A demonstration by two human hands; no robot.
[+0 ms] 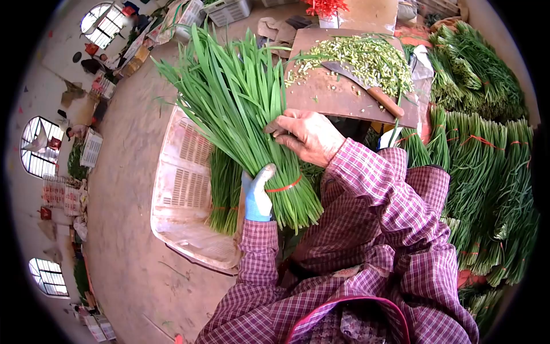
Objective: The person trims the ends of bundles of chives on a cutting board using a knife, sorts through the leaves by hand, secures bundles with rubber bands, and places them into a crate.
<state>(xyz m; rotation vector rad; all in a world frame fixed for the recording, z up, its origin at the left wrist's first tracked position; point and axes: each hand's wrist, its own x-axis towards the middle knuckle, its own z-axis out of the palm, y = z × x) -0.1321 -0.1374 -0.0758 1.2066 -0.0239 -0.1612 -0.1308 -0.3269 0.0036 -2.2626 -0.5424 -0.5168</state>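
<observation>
A large bunch of garlic chives (229, 103) is tilted in front of me, its leaf tips toward the upper left. Around its lower part runs a red band (285, 186). My left hand (259, 194), in a white and blue glove, is closed on the bunch beside that band. My bare right hand (309, 136) touches the leaves midway up, fingers curled and pinched; whatever they grip is hidden. Below the held bunch, more chives (223, 186) stand in a pale plastic crate (182, 166).
A board (318, 103) ahead carries chopped stem pieces (372, 57) and a wooden-handled knife (381, 98). Banded chive bunches (475, 172) are piled at my right. Concrete floor (123, 172) extends left, with people and goods along the far wall.
</observation>
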